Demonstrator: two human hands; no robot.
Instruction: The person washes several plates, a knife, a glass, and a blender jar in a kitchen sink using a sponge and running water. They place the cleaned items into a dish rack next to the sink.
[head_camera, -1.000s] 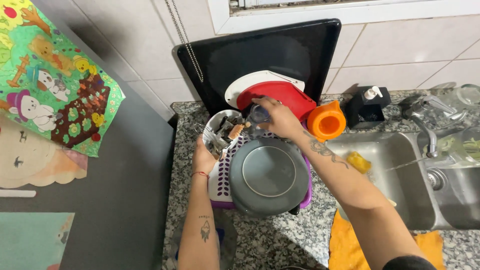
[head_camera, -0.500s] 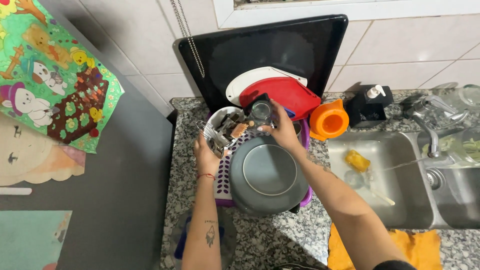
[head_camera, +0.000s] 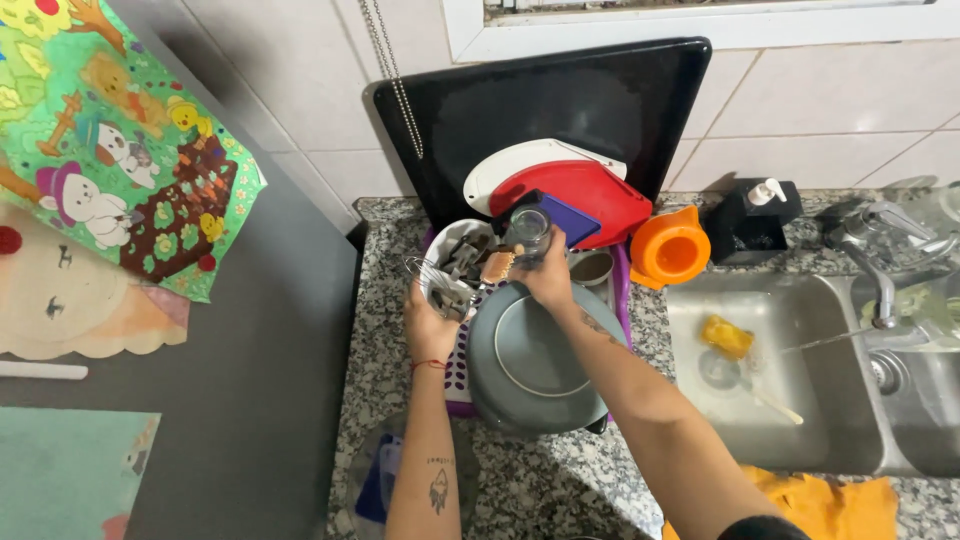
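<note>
Fingers: right hand (head_camera: 548, 281) clenched around clear glass (head_camera: 527, 233), upright above dish rack (head_camera: 455, 385); left hand (head_camera: 430, 322) grips white cutlery holder (head_camera: 447, 250) at rack's left | Signs: colourful cartoon picture (head_camera: 120, 150) on grey surface, far left | Hidden: rack mostly under grey plate (head_camera: 530, 360); holder's contents indistinct.

Rack (head_camera: 455, 385) left — sink (head_camera: 800, 300) right
</note>
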